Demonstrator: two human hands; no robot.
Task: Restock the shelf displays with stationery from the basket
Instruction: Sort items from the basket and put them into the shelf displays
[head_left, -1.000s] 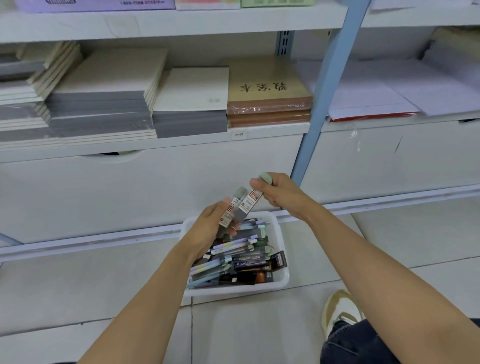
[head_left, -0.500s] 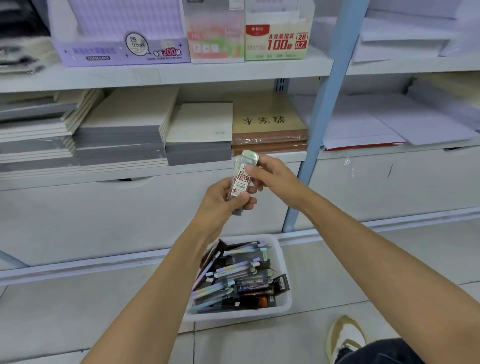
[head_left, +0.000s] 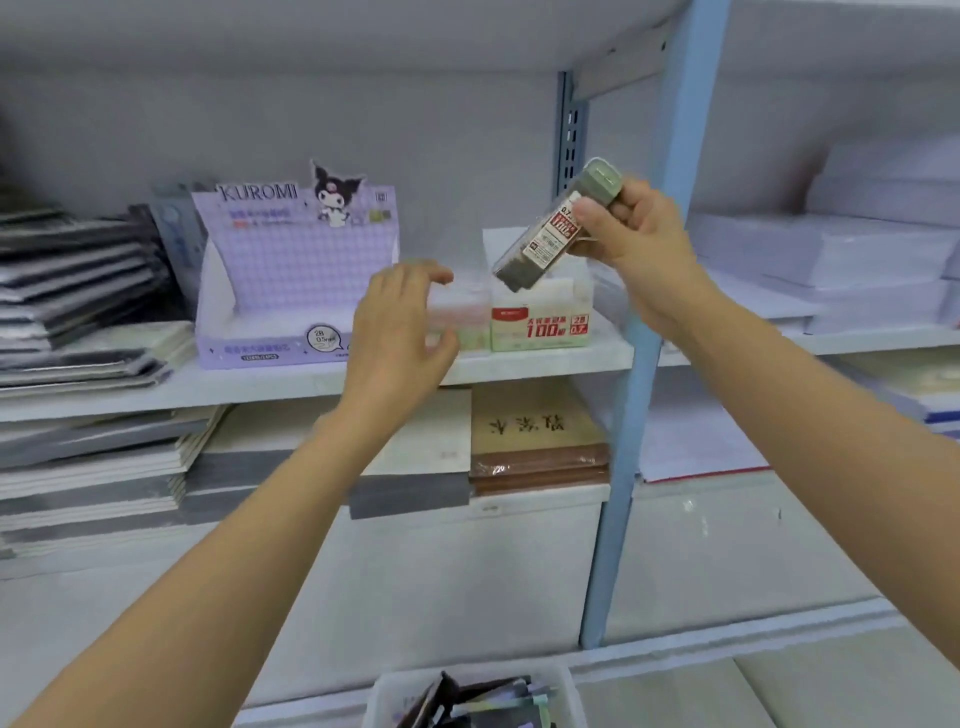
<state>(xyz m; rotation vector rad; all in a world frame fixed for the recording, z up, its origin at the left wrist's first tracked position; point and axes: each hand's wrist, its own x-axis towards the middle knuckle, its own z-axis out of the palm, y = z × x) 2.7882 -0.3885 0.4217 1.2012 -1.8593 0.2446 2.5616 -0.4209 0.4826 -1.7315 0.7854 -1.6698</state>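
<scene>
One hand carries the stock in the head view: the right hand (head_left: 641, 236) pinches the lead-refill cases (head_left: 550, 234), tilted, just above the green display box (head_left: 540, 326) on the middle shelf (head_left: 545, 362). The left hand (head_left: 400, 322) hangs loosely spread and empty before the pink box (head_left: 467, 318), contact too blurred to call. Best would be to steady the green box with the left, then slide the cases in upright, labels forward. Notebook stacks (head_left: 93, 467) fill the shelf below; the basket (head_left: 379, 696) sits on the pale floor near a blue upright (head_left: 670, 208).
</scene>
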